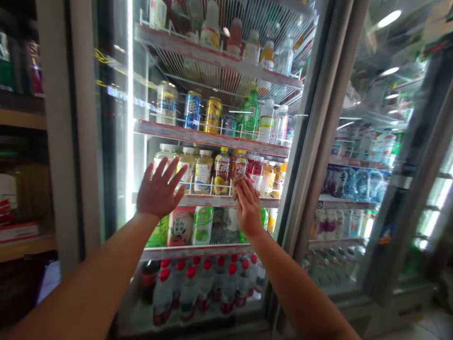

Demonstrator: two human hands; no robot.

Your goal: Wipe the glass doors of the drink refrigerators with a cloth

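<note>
At the glass door [116,156], right hand [247,203] is holding a cloth [240,179], grip narrow. At its 9 o'clock, left hand [159,190] is spreading wide. Behind the glass, red-capped bottles [206,283] are standing at 7 o'clock, cans [213,115] at 11.

bare hands [155,192], bare wrists [146,219], bare forearms [293,283]

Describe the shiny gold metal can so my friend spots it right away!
Find the tall, brightly lit, glass-fronted drinks cooler straight ahead. Look at its red-edged wire shelf above the person's bare, spread-fingered left hand. The shiny gold metal can stands just right of a blue metal can, and its gold body sets it apart.
</note>
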